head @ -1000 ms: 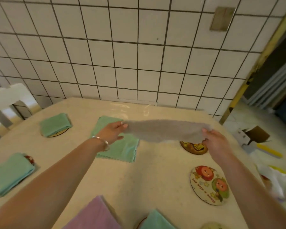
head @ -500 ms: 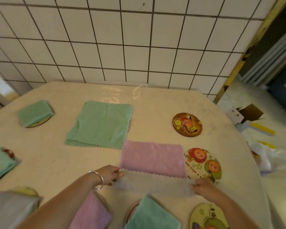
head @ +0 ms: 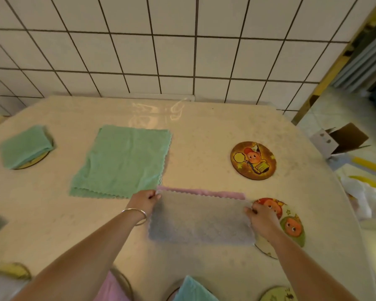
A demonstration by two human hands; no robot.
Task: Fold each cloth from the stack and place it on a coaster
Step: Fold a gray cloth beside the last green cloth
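1. Head view: the grey cloth (head: 201, 221) lies folded in half on the tabletop (head: 204, 131) at lower centre of the frame. A second ago it hung stretched in the air between both hands, and half a second ago it was being drawn down toward the near edge.
2. The left hand (head: 145, 200) pinches the cloth's upper left corner with its fingers; the right hand (head: 261, 217) pinches the upper right corner. Both are grasping the doubled edge, not released.
3. The fold now covers nearly all of the pink cloth (head: 201, 191) beneath it, which half a second ago showed as a broad square and now peeks out only as a strip along the top.
4. The stack of green cloths (head: 122, 161) sits unfolded just above and left of the hands.
5. An uncovered coaster with two round faces (head: 289, 222) lies under the right hand, touching the grey cloth's right end; another bare coaster (head: 253, 160) sits at upper right of the tabletop.
6. My reading: the first fold is done, so a further fold likely remains before the cloth fits a coaster. A folded green cloth (head: 25, 146) already rests on a coaster at upper left.
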